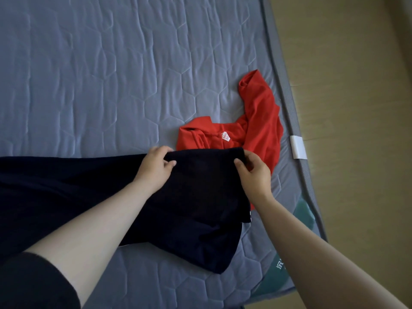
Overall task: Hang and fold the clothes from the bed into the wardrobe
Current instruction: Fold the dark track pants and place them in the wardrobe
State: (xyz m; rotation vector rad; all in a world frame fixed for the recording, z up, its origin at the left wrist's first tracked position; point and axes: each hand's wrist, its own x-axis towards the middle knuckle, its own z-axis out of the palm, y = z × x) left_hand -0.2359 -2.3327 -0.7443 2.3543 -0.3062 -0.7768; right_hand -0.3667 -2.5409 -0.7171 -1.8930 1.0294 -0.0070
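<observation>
Two garments are shown on the quilted blue-grey mattress of the bed (100, 74), neither of them hung or put away. A dark navy knitted garment (200, 197) is spread from the left edge of the view toward the near right corner. A crumpled red cotton top (260, 121) with a white neck label (225, 136) lies just beyond it, partly covered by the navy cloth's far edge. No wardrobe and no hanger are in view, so the task is judged to be far from finished. Folding the navy piece appears to be the step in hand. The red top is untouched, and the trip to the wardrobe is left for both. How many pieces have already been dealt with cannot be told.

The navy garment's far edge is gripped at two points, well apart. The left hand (153, 168) is closed over it from the left, fingers curled behind the cloth and thumb pressed on the near face. The right hand (254, 172) pinches the right end in the same manner. Both forearms are stretched forward from the bottom of the view, the left one bare below a black sleeve (33, 284). Whether the held edge is raised clear of the red top or rests on it cannot be told. Pale beige flooring (345, 85) is seen beyond the bed's right side.
</observation>
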